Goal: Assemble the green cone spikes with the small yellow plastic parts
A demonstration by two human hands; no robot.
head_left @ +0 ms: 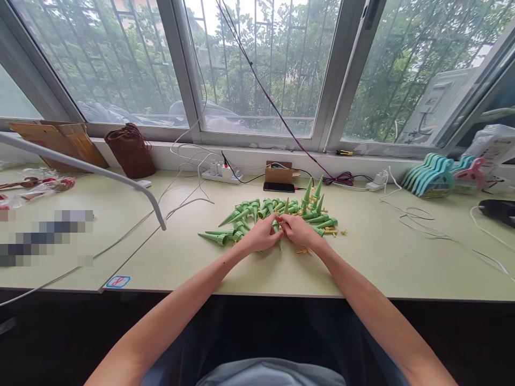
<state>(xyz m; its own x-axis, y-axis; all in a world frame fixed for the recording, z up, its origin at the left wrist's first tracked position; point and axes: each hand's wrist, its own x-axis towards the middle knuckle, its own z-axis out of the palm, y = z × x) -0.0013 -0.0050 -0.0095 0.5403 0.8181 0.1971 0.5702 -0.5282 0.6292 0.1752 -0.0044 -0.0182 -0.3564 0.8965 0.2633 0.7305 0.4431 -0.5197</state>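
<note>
My left hand (pixel 259 235) is closed around a green plastic watering spike (pixel 276 227), its pointed tip slanting down toward the table. Right beside it, my right hand (pixel 298 230) has its fingers pinched together at the spike's upper end. Whatever lies between those fingertips is too small and too hidden to make out. Behind both hands spreads a pile of similar green spikes (pixel 243 210), most lying down. Several upright spikes (pixel 306 196) stand at the pile's right. Small yellow valve-like pieces (pixel 304 250) are scattered near my right wrist and among the spikes.
A phone (pixel 279 187) and a small cardboard box (pixel 278 172) sit behind the pile. Cables and a power strip (pixel 222 175) run along the window side. Teal hangers (pixel 430 177) stand at right, a brown pouch (pixel 131 152) at left. A grey curved bar (pixel 120 176) crosses the left.
</note>
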